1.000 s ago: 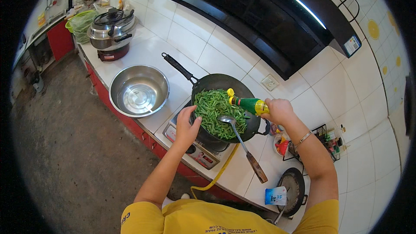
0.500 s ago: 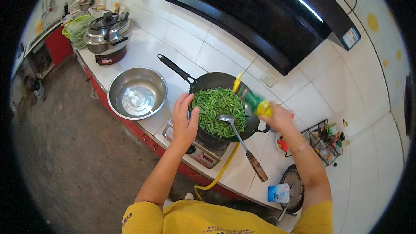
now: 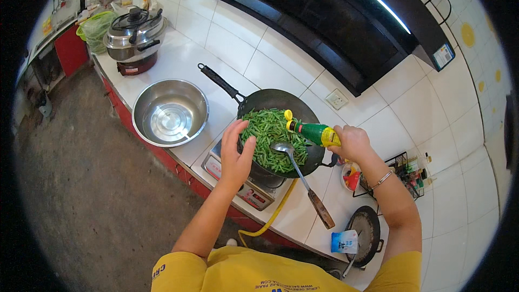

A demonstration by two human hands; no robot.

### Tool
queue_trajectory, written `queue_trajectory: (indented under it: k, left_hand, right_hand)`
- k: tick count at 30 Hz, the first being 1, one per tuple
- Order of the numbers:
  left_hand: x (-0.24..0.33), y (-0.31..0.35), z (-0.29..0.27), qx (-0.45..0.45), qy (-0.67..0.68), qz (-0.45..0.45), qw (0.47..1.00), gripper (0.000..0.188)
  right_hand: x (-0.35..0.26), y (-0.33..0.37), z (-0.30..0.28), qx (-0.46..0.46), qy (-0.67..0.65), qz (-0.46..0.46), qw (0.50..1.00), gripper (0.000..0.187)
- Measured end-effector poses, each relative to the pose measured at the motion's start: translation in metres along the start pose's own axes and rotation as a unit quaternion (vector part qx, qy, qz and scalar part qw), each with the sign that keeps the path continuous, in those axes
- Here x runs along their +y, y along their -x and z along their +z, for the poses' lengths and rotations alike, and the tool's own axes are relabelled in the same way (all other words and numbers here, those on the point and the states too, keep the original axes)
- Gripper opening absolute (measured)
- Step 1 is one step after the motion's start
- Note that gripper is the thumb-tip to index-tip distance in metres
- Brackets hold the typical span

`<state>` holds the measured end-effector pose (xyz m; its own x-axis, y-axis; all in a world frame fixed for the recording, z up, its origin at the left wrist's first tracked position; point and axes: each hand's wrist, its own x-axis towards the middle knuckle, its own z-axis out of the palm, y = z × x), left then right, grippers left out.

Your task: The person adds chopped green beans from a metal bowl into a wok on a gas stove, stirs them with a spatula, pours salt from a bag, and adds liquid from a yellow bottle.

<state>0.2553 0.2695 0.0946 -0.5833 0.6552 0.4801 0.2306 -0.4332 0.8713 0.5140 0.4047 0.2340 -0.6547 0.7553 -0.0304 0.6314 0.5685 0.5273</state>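
Chopped green beans (image 3: 266,132) fill much of a dark wok (image 3: 281,99) on a gas stove (image 3: 256,197). My right hand (image 3: 352,143) is wrapped round the base of a green bottle (image 3: 313,131) with a yellow label. The bottle lies nearly level over the beans, its yellow flip cap (image 3: 288,114) open and its mouth pointing left. Any liquid coming out is too small to make out. Beside the wok's left rim is my left hand (image 3: 236,154), fingers apart and holding nothing. A ladle (image 3: 301,176) rests in the wok, its wooden handle sticking out over the near rim.
Left of the wok stands a steel basin (image 3: 141,111) with clear liquid; farther left is a lidded steel pot (image 3: 125,48). A range hood (image 3: 308,27) overhangs the counter. On the right are a blue-and-white packet (image 3: 344,242), a dark pan (image 3: 370,232) and a condiment rack (image 3: 403,167).
My right hand has brought the bottle's mouth down and slightly left over the beans, so the bottle now lies flatter. My left hand has shifted slightly right, still open.
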Motion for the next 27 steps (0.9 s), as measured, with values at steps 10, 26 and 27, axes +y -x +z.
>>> queue_trajectory:
  k: [10,26,27]
  left_hand:
    - [-0.005,0.0,-0.008,0.024,0.022,-0.024,0.999,0.035]
    - [-0.002,0.012,-0.01,0.016,0.021,-0.038,0.999,0.032]
    - [0.0,0.013,-0.01,0.015,0.015,-0.037,0.999,0.032]
  right_hand:
    - [-0.005,-0.015,-0.026,-0.016,0.034,-0.034,0.999,0.038]
    - [0.011,-0.004,-0.007,-0.077,0.05,0.031,0.995,0.051]
    - [0.011,-0.004,-0.006,-0.073,0.052,0.025,0.996,0.05]
